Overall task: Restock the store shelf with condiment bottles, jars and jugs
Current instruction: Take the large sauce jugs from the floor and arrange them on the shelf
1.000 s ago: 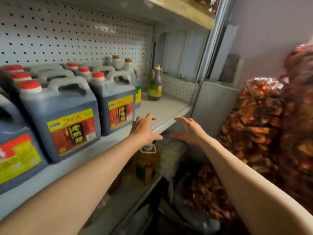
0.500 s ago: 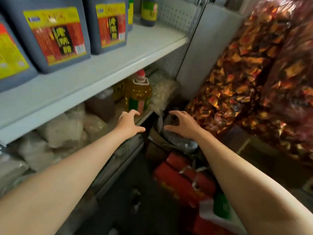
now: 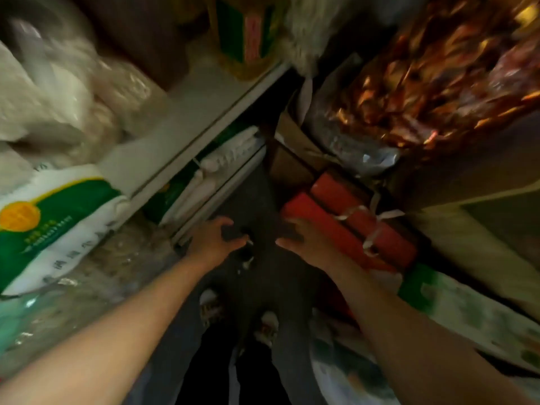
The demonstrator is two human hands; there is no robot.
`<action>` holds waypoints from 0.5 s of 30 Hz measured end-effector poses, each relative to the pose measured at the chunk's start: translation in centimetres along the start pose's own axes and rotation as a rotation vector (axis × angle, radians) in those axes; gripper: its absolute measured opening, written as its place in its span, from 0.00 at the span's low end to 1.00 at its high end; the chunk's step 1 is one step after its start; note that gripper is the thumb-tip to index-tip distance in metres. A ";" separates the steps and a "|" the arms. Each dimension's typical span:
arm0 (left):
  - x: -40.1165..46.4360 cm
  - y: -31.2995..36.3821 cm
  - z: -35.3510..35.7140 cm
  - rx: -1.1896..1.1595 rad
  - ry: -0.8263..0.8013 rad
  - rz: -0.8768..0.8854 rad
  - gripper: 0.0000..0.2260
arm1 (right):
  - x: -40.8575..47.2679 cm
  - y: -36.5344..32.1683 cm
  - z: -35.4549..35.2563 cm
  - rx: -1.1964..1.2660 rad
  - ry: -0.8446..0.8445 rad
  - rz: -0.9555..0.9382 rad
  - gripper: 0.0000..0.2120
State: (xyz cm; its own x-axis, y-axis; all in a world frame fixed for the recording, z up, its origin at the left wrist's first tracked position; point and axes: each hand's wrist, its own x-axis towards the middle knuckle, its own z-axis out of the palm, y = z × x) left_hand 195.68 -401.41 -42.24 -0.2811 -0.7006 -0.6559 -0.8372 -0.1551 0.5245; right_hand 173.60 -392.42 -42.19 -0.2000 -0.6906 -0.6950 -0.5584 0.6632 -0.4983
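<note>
The view is blurred and looks down a narrow aisle floor. My left hand (image 3: pixel 217 239) and my right hand (image 3: pixel 305 239) reach down side by side over the dark floor, a small gap between them. Their fingers are spread and slightly curled, with the tips in shadow and nothing visibly held. A yellow oil bottle (image 3: pixel 242 39) with a green and red label stands on the lower shelf (image 3: pixel 204 112) at the top. No jug shows in the view now.
White sacks (image 3: pixel 58 97) and a green-and-white bag (image 3: pixel 52 223) fill the lower shelves at left. Red wrapped packs (image 3: pixel 350 223) lie right of my hands, under a big bag of dried chillies (image 3: pixel 438 68). My shoes (image 3: pixel 210 305) are below.
The view has swung down from the jug shelf to the floor. Both hands have dropped from shelf-edge height to near the floor, staying empty.
</note>
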 end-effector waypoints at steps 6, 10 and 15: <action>4.5 -9.7 10.0 -0.156 -0.090 -0.183 0.24 | 7.3 8.2 9.4 0.027 -0.068 0.081 0.32; 8.1 -15.7 17.4 -0.265 -0.061 -0.247 0.23 | 12.7 12.9 15.4 0.061 -0.133 0.099 0.31; 13.0 -20.1 23.9 -0.301 -0.075 -0.180 0.28 | 19.3 16.9 21.5 0.093 -0.115 0.084 0.28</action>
State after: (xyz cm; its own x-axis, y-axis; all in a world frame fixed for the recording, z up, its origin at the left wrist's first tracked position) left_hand 197.61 -390.73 -74.29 -0.1847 -0.5921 -0.7844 -0.7041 -0.4771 0.5259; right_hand 177.60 -388.39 -75.15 -0.1467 -0.5976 -0.7882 -0.4659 0.7447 -0.4779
